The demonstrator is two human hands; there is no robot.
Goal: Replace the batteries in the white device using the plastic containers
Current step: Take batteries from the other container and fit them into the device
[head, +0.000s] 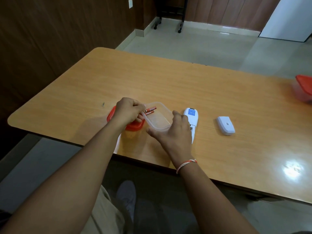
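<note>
Head view, located from the clear plastic container (158, 118) near the wooden table's (185, 85) front edge: left hand (128, 112), fingers pinched closed on two red batteries (150, 110) over the container's left rim; right hand (173, 130), fingers spread, gripping its near right corner; red lid (133, 126) touching left; white device (191, 118) just right, compartment open; battery cover (225, 125) farther right; second red-lidded container (303, 88) far right.

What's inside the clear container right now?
Clear container looks empty. Left hand holds two red batteries over its rim; right hand covers the near corner, so that part is unseen.
</note>
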